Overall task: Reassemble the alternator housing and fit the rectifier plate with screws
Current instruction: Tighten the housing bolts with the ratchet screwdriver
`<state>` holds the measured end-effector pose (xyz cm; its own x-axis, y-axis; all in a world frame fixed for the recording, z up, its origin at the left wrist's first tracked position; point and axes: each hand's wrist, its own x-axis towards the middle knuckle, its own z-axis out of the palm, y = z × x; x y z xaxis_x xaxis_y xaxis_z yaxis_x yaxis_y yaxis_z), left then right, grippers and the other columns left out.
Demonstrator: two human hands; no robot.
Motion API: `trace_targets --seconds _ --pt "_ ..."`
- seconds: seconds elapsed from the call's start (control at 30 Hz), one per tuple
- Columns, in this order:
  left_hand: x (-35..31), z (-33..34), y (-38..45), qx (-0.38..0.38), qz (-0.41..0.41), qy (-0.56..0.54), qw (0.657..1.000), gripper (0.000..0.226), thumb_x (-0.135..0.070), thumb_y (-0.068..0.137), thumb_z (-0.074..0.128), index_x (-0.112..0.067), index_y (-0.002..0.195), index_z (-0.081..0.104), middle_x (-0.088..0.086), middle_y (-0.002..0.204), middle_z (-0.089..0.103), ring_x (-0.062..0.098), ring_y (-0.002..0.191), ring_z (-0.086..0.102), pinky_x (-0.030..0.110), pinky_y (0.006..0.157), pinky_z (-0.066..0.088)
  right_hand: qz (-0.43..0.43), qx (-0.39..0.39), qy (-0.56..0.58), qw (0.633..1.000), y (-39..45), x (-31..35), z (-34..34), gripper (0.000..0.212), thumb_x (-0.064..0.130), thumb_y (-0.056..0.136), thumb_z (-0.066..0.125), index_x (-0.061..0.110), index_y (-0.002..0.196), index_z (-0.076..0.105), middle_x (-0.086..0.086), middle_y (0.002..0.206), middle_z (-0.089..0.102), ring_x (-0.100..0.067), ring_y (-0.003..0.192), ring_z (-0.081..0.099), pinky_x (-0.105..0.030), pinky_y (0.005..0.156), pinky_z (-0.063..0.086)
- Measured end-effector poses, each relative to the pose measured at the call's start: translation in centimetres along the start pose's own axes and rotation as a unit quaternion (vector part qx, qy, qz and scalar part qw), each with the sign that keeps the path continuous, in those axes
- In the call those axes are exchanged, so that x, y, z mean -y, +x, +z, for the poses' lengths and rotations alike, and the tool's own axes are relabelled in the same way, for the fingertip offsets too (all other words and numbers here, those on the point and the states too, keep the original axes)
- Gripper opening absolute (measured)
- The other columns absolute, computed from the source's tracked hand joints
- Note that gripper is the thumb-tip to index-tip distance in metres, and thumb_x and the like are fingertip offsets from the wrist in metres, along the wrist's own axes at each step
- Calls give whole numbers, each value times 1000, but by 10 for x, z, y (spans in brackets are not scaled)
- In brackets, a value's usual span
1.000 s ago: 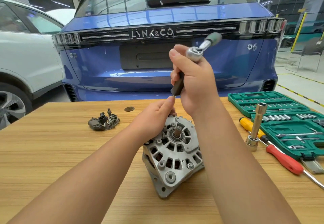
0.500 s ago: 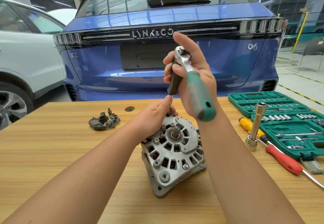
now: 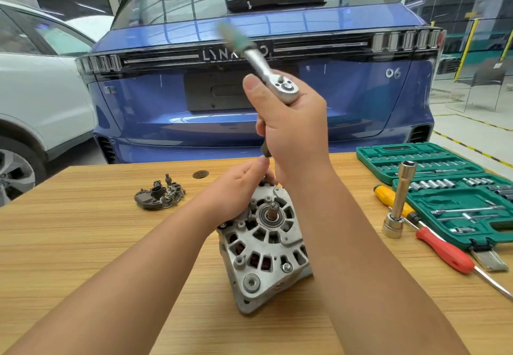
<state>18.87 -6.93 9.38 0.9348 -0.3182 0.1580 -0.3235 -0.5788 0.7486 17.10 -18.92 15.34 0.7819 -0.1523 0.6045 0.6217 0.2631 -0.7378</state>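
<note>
R hand [image 3: 294,135] grips ratchet [image 3: 273,77] | L hand [image 3: 236,188] holds alternator [image 3: 266,246]

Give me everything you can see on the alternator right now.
The alternator is a bare, grey cast-metal unit standing tilted on the wooden table, its vented end face turned up toward the camera. Slots in that face show copper windings; a central shaft stub sits in a bearing. Bolt heads and mounting lugs ring the edge. The left hand grips its upper left rim. The right hand, holding a ratchet upright, hides its top edge, so contact there cannot be told.
</note>
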Motion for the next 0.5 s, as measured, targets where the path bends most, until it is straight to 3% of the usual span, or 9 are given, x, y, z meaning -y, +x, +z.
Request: trace_targets --seconds 0.07,0.13,0.2,0.27,0.37,0.5 --pt "1 0 0 2 -1 -6 1000 58 -60 105 22 -27 108 69 -22 112 66 -14 101 56 10 82 37 44 39 60 996 2 1 -4 24 15 90 71 14 112 62 1 69 51 -10 60 48 -21 59 44" --pt "1 1 1 -4 -2 -14 1000 61 -61 104 22 -26 101 71 -22 103 70 -15 98 56 18 81 37 80 115 160 977 3 3 -16 30 4 93 61 15 120 57 2 80 60 -12 70 54 -25 70 43" --pt "-1 2 2 -11 -10 -19 1000 61 -63 104 23 -26 98 71 -28 94 70 -17 91 56 21 79 36 75 141 215 964 3 1 -26 33 -1 92 55 20 117 57 1 88 66 -15 77 58 -27 75 42" --pt "-1 2 3 -10 -14 -19 1000 62 -66 102 22 -27 98 70 -36 91 67 -20 84 56 24 78 37 22 134 186 973 1 -2 -26 33 0 92 56 26 113 59 0 93 69 -16 80 60 -29 76 45" --pt "-1 2 2 -11 -13 -32 999 61 -66 102 22 -29 95 69 -30 88 71 -15 80 61 36 85 46 -72 121 76 987 -2 -6 -18 33 2 95 58 31 111 64 2 96 68 -15 79 61 -32 76 50" --pt "-3 2 -1 -20 -18 -23 999 52 -67 102 20 -39 88 61 -43 70 62 -20 57 56 29 65 37 -60 169 102 979 2 -8 -21 44 -1 96 55 35 120 66 -1 96 64 -17 78 55 -32 77 47"
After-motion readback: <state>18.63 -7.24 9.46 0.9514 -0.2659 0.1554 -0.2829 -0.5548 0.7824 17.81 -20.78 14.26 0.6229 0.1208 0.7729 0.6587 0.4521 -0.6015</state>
